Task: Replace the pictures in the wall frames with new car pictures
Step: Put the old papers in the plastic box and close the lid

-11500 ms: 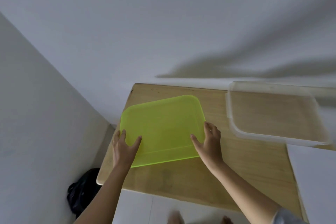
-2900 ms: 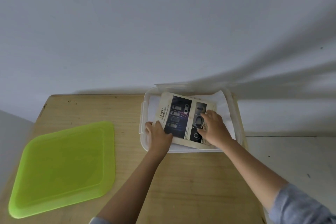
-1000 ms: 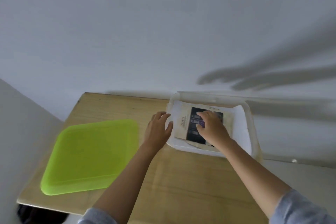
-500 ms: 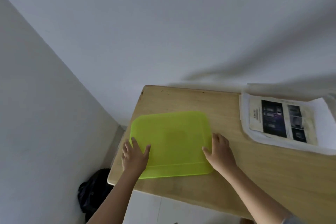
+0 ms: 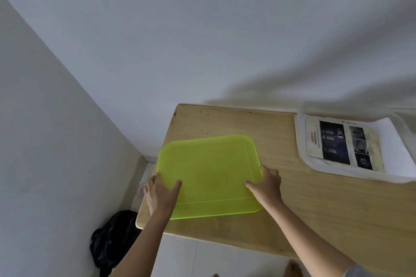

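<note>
Both grips on the lid (image 5: pixel 209 175), car sheet (image 5: pixel 344 148) off to the right.
I see a bag (image 5: pixel 112 238) on the floor far left. Left grip (image 5: pixel 161 193) clamps the lid's left edge, thumb on top; right grip (image 5: pixel 266 184) clamps the right edge the same way. Lid is over the counter's (image 5: pixel 315 204) left end. Car sheet lies flat on white paper (image 5: pixel 396 153) at the right end, well apart from the lid.

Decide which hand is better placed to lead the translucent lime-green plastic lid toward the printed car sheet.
Probably the right hand: it grips the green lid edge nearest the sheet; the left hand holds the far edge.
</note>
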Motion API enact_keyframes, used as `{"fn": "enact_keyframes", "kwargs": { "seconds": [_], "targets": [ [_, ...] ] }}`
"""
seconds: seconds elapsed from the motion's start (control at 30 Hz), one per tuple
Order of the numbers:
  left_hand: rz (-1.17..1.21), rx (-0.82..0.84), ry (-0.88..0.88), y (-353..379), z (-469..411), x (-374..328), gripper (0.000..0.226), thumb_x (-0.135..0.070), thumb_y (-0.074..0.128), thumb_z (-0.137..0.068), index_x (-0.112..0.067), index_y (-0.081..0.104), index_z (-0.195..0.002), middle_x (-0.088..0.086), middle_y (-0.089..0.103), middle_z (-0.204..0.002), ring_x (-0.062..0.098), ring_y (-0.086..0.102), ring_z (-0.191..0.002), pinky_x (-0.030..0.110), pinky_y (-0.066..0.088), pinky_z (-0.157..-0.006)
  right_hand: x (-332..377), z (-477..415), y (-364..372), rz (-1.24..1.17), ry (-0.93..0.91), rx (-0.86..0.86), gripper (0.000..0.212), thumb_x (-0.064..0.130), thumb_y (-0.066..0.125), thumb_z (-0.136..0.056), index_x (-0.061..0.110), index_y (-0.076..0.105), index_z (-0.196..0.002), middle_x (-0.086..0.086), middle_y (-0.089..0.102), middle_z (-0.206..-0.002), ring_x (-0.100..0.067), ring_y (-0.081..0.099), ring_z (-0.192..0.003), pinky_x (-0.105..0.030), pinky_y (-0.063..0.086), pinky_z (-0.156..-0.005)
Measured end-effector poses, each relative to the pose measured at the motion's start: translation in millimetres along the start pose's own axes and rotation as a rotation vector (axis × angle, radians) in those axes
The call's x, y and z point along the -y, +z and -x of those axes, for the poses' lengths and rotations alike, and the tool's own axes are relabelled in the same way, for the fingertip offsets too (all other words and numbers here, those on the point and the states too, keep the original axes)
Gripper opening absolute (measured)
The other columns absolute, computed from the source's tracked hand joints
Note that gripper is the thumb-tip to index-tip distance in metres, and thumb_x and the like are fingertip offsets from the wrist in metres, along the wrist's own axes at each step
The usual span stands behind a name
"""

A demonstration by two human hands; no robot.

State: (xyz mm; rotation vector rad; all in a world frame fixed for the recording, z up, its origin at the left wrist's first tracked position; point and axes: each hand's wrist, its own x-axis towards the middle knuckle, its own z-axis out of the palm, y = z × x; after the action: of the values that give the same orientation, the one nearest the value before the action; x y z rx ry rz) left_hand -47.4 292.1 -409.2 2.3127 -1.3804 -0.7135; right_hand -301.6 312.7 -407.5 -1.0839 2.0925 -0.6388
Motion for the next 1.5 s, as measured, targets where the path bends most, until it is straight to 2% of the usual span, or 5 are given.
{"fn": "enact_keyframes", "kwargs": {
  "seconds": [0.27,0.47,0.73,1.13,1.5],
  "targets": [
    [0.157,-0.126,0.076,13.5,20.5,-91.1,0.073,-0.037,0.07,-0.078,-0.004,0.041,-0.136,0.017,0.041,-0.136,0.032,0.032,-0.128,0.047,0.032,-0.101,12.7,-21.1,-93.5,-0.071,-0.191,-0.186,0.061,0.017,0.068,-0.078,0.01,0.04,-0.132,-0.009,0.035,-0.125,-0.024,0.029,-0.121,-0.026,0.032,-0.089],
    [0.164,0.001,0.193,85.1,74.3,-195.8,0.073,-0.038,0.066,-0.081,-0.004,0.037,-0.138,0.016,0.038,-0.135,0.033,0.031,-0.125,0.047,0.034,-0.101,-50.8,-52.8,-204.8,-0.059,-0.15,-0.338,0.04,0.015,0.067,-0.075,0.012,0.054,-0.113,-0.01,0.041,-0.116,-0.027,0.034,-0.114,-0.034,0.036,-0.089],
    [0.085,0.149,0.336,177.0,134.6,-282.7,0.073,-0.039,0.062,-0.084,-0.005,0.032,-0.141,0.015,0.035,-0.139,0.031,0.031,-0.126,0.039,0.029,-0.103,-151.3,-87.3,-303.7,0.028,-0.037,-0.398,0.067,0.019,0.066,-0.081,0.002,0.035,-0.138,-0.013,0.038,-0.13,-0.026,0.03,-0.122,-0.03,0.029,-0.1],
    [-0.023,0.14,0.367,216.7,138.9,-308.6,0.072,-0.046,0.057,-0.086,-0.011,0.029,-0.143,0.012,0.029,-0.145,0.03,0.024,-0.133,0.046,0.029,-0.104,-200.3,-122.4,-319.8,0.122,-0.034,-0.317,0.065,0.029,0.065,-0.083,0.004,0.037,-0.137,-0.015,0.037,-0.129,-0.03,0.03,-0.121,-0.036,0.033,-0.096],
    [0.173,0.315,0.323,213.7,119.9,-309.0,0.086,-0.046,0.064,-0.081,-0.019,0.016,-0.148,0.015,0.037,-0.133,0.032,0.043,-0.122,0.04,0.039,-0.095,-214.4,-133.8,-315.7,-0.028,0.023,-0.21,0.071,0.046,0.049,-0.09,0.025,0.013,-0.147,-0.015,0.04,-0.122,-0.03,0.045,-0.114,-0.04,0.045,-0.091]
  ]
}}
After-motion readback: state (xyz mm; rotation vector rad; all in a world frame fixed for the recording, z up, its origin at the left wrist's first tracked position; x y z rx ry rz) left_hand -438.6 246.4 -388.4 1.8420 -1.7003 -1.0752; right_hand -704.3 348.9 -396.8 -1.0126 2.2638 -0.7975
